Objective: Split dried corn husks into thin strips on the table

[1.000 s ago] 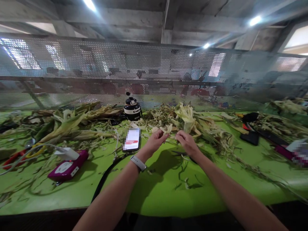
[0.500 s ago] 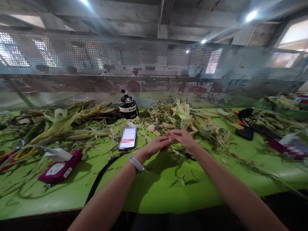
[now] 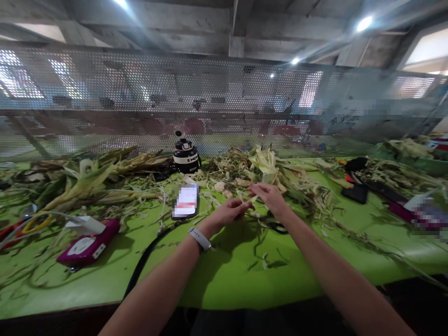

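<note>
Over the middle of the green table, my left hand (image 3: 229, 211) has its fingers pinched together on a small pale strip of husk (image 3: 248, 204). To its right, my right hand (image 3: 271, 198) is closed too, its fingertips near the strip's other end; what they hold is too small to make out. Beyond both hands lies a heap of dry corn husks (image 3: 268, 165). Small pale lumps (image 3: 220, 186) sit just behind my left hand. Below my right hand a dark looped object (image 3: 278, 227) is partly hidden.
A phone (image 3: 185, 200) and a dark bottle (image 3: 186, 157) stand left of centre. The purple box (image 3: 88, 245) with a white plug, cables and more husks (image 3: 80, 182) lie farther left. A perforated metal screen (image 3: 217, 102) borders the back. A black case (image 3: 354, 192) is at right.
My hands have moved slightly apart, the right one up and to the right. The pale strip now shows between them.
</note>
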Demonstrator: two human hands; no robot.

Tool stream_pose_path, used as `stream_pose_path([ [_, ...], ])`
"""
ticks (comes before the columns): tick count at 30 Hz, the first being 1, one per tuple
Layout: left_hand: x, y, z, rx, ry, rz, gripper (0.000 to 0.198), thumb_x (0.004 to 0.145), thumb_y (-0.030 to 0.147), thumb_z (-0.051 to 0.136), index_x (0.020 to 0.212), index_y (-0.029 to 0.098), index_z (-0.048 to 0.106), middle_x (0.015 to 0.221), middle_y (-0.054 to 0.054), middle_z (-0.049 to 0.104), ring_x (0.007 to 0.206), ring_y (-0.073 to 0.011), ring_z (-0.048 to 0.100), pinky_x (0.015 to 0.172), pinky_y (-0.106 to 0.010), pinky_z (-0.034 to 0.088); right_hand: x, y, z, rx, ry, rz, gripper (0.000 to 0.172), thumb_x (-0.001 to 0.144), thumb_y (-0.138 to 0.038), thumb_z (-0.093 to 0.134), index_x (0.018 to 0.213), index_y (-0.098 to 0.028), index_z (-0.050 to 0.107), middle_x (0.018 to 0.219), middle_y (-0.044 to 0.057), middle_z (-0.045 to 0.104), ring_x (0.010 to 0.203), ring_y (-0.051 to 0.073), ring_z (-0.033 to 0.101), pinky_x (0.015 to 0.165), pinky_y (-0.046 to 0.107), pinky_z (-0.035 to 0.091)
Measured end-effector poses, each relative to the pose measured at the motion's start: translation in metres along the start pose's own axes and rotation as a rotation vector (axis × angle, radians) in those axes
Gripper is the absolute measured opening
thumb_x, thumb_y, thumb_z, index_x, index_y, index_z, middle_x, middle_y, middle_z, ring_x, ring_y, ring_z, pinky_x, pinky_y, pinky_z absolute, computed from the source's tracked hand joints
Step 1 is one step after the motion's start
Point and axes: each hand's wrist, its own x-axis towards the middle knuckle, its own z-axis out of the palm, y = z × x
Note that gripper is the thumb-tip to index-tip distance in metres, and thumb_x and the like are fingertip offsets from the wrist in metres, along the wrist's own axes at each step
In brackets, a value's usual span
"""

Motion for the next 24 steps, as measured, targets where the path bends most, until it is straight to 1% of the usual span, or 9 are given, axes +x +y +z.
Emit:
stream_pose_path([
  [2, 0.002, -0.002, -0.001, -0.025, 0.066, 0.0, 0.042, 0.07, 0.056, 0.059, 0.073, 0.014, 0.056, 0.051, 0.006, 0.041, 0.046, -0.0059, 0.033, 0.046, -0.022, 0.023, 0.002, 0.001, -0.003, -0.067, -0.043, 0.141, 0.048, 0.076, -0.058, 0.049, 0.056, -0.015, 0.058, 0.047, -0.001, 0.051, 0.046, 0.011, 0.046, 0.048, 0.024, 0.035],
  [4, 0.003, -0.002, -0.001, -0.053, 0.089, -0.003, 0.042, 0.071, 0.057, 0.056, 0.071, 0.015, 0.054, 0.052, 0.005, 0.043, 0.047, -0.0068, 0.036, 0.047, -0.022, 0.027, 0.003, 0.002, -0.002, -0.111, -0.154, 0.237, 0.054, 0.077, -0.061, 0.044, 0.049, -0.016, 0.052, 0.04, -0.003, 0.041, 0.039, 0.008, 0.036, 0.043, 0.024, 0.028],
  [6, 0.004, -0.002, 0.0, -0.075, 0.095, -0.008, 0.042, 0.072, 0.058, 0.054, 0.069, 0.016, 0.052, 0.053, 0.005, 0.043, 0.047, -0.0073, 0.036, 0.048, -0.023, 0.027, 0.002, 0.002, 0.002, -0.106, -0.213, 0.225, 0.052, 0.076, -0.061, 0.045, 0.048, -0.016, 0.048, 0.041, -0.004, 0.038, 0.039, 0.007, 0.031, 0.042, 0.024, 0.025],
  [8, 0.004, -0.002, 0.0, -0.093, 0.1, -0.011, 0.041, 0.073, 0.056, 0.054, 0.067, 0.016, 0.05, 0.051, 0.006, 0.04, 0.046, -0.0067, 0.033, 0.046, -0.023, 0.023, 0.001, 0.003, 0.006, -0.092, -0.207, 0.135, 0.049, 0.074, -0.059, 0.048, 0.049, -0.017, 0.047, 0.044, -0.005, 0.038, 0.041, 0.007, 0.031, 0.044, 0.023, 0.025],
  [11, 0.003, 0.001, 0.001, -0.111, 0.08, -0.02, 0.036, 0.074, 0.05, 0.056, 0.065, 0.016, 0.049, 0.05, 0.008, 0.034, 0.045, -0.006, 0.026, 0.045, -0.023, 0.017, 0.0, 0.006, 0.009, -0.124, -0.106, 0.046, 0.047, 0.075, -0.057, 0.045, 0.05, -0.017, 0.044, 0.045, -0.005, 0.037, 0.044, 0.007, 0.032, 0.046, 0.023, 0.025],
  [14, 0.0, 0.005, 0.003, -0.136, 0.03, -0.026, 0.032, 0.075, 0.046, 0.057, 0.065, 0.016, 0.05, 0.05, 0.008, 0.034, 0.046, -0.006, 0.025, 0.045, -0.023, 0.018, 0.0, 0.01, 0.008, -0.167, 0.039, 0.016, 0.046, 0.077, -0.055, 0.044, 0.05, -0.019, 0.04, 0.046, -0.005, 0.036, 0.044, 0.008, 0.032, 0.046, 0.024, 0.025],
  [18, -0.001, 0.004, 0.008, -0.172, 0.009, -0.023, 0.034, 0.072, 0.047, 0.061, 0.062, 0.016, 0.051, 0.05, 0.007, 0.041, 0.045, -0.0061, 0.032, 0.047, -0.022, 0.025, 0.003, 0.012, 0.004, -0.153, 0.068, 0.025, 0.046, 0.075, -0.055, 0.047, 0.048, -0.02, 0.037, 0.044, -0.005, 0.034, 0.043, 0.008, 0.031, 0.045, 0.024, 0.024],
  [21, 0.002, 0.0, 0.009, -0.295, 0.076, -0.047, 0.035, 0.072, 0.049, 0.06, 0.062, 0.016, 0.052, 0.051, 0.003, 0.052, 0.048, -0.009, 0.046, 0.052, -0.023, 0.035, 0.006, 0.011, -0.003, -0.051, 0.117, 0.131, 0.042, 0.074, -0.055, 0.047, 0.052, -0.02, 0.041, 0.04, -0.007, 0.031, 0.039, 0.008, 0.029, 0.041, 0.023, 0.024],
  [24, 0.007, -0.001, 0.005, -0.517, 0.229, -0.05, 0.029, 0.074, 0.044, 0.06, 0.071, 0.017, 0.053, 0.063, -0.003, 0.064, 0.062, -0.0139, 0.06, 0.066, -0.026, 0.044, 0.006, 0.009, -0.007, 0.069, 0.248, 0.162, 0.036, 0.079, -0.047, 0.042, 0.054, -0.02, 0.041, 0.039, -0.007, 0.031, 0.035, 0.008, 0.03, 0.038, 0.022, 0.024],
])
